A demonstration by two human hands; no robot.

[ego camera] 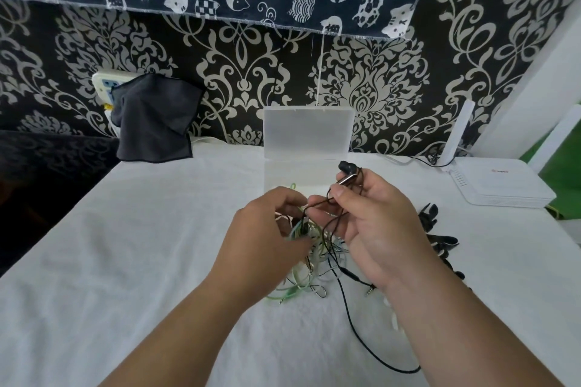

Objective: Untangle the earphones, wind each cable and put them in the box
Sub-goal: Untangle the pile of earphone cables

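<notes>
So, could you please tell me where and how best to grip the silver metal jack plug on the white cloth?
Probably pinch the silver metal jack plug across its rigid barrel with two fingers, from above on its near left: it lies flat on the white cloth, the right hand, holding a black earbud, crowds its right, and the tangle of green and white cables lies beyond.

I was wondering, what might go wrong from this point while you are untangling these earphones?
Pulling the black cable with the right hand while the left hand grips the tangle may tighten knots. The hands work close to the open box; a tug could knock it. The black earbud sticks up above the right hand and might catch loops.
</notes>
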